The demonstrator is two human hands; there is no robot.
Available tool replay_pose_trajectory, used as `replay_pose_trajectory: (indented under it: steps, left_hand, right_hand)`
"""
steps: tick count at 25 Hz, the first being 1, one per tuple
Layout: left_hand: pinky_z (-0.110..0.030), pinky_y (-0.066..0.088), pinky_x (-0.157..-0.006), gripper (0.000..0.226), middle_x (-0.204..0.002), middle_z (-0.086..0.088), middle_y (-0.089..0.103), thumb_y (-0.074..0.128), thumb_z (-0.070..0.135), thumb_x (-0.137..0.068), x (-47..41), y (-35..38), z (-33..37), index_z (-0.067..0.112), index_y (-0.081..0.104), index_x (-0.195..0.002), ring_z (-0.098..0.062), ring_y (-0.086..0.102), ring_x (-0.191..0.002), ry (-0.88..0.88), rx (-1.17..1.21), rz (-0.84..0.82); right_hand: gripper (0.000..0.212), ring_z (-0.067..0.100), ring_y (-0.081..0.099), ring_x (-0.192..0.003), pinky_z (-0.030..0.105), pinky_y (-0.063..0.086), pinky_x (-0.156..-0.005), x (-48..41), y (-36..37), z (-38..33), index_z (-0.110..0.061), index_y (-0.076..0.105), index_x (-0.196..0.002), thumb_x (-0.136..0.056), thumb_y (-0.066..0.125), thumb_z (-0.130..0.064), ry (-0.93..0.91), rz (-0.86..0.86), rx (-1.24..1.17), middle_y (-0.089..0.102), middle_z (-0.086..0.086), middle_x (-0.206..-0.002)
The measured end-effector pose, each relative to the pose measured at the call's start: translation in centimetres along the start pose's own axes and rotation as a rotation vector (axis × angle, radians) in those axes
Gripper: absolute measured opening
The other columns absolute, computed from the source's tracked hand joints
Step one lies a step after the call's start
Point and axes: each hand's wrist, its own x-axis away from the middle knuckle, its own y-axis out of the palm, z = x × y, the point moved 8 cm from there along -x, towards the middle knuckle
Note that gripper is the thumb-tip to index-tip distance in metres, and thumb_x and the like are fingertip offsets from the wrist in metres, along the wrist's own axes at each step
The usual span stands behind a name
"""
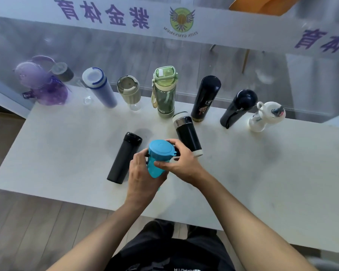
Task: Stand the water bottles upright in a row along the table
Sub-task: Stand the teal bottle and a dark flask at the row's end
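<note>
A blue bottle (158, 155) with a blue lid is held upright above the white table (262, 173), near its front middle. My left hand (143, 178) wraps its body from below. My right hand (181, 161) grips it just under the lid. Two black flasks lie on their sides: one (124, 158) left of my hands, one with a silver band (187, 134) behind them. Along the far edge stand a purple jug (43, 85), a blue-and-white bottle (99, 88), a beige cup (129, 91), a green bottle (164, 90), a black flask (205, 98), a navy flask (238, 108) and a white bottle (266, 116).
A glass partition with a printed banner (164, 18) rises right behind the row. A small grey-lidded cup (64, 71) and a clear glass (86, 94) sit between the purple jug and the blue-and-white bottle. Wooden floor lies to the left of the table.
</note>
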Motion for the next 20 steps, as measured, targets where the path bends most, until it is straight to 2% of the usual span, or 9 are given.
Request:
replay_pose_trajectory:
  steps: [5,11,13,17,20]
  left_hand:
    - [-0.038,0.056,-0.088,0.074,-0.124,0.002,0.054,0.084,0.031,-0.072,-1.6,2.8,3.9,0.021,0.043,-0.133,-0.015,0.056,-0.106,0.109,0.107,-0.156]
    - [-0.025,0.052,-0.09,0.071,-0.125,0.009,0.057,0.08,0.026,-0.075,-1.7,8.1,9.0,0.028,0.043,-0.136,-0.005,0.056,-0.103,0.281,0.148,-0.344]
    - [-0.029,0.052,-0.092,0.067,-0.124,0.009,0.058,0.078,0.024,-0.077,-1.7,10.4,10.8,0.028,0.045,-0.135,-0.005,0.056,-0.103,0.302,0.136,-0.414]
    - [-0.037,0.048,-0.101,0.06,-0.13,0.009,0.06,0.068,0.022,-0.083,-1.2,15.6,15.1,0.027,0.045,-0.138,-0.014,0.055,-0.116,0.364,0.043,-0.531]
    - [-0.04,0.043,-0.106,0.06,-0.137,0.009,0.058,0.062,0.023,-0.088,-0.6,20.1,17.6,0.033,0.038,-0.141,-0.018,0.05,-0.123,0.338,-0.023,-0.626]
  right_hand:
    - [0.073,-0.003,0.058,-0.114,0.014,0.053,-0.088,1.7,-5.0,-0.3,-0.033,0.05,-0.131,-0.07,0.089,-0.033,-0.039,0.189,0.006,0.061,-0.019,-0.122]
    - [0.072,0.002,0.059,-0.113,0.022,0.055,-0.093,6.1,-12.1,2.0,-0.033,0.048,-0.128,-0.068,0.089,-0.029,-0.047,0.419,0.046,0.059,-0.018,-0.122]
    - [0.073,0.002,0.059,-0.114,0.022,0.055,-0.094,7.6,-14.6,3.1,-0.032,0.047,-0.128,-0.068,0.088,-0.027,-0.043,0.498,0.076,0.058,-0.016,-0.124]
    - [0.075,0.01,0.056,-0.115,0.029,0.055,-0.095,10.4,-19.8,5.6,-0.033,0.046,-0.129,-0.067,0.087,-0.024,-0.004,0.616,0.153,0.055,-0.009,-0.123]
    - [0.075,0.009,0.057,-0.108,0.024,0.052,-0.09,12.3,-24.8,8.1,-0.034,0.049,-0.129,-0.066,0.088,-0.026,0.033,0.706,0.211,0.058,-0.009,-0.119]
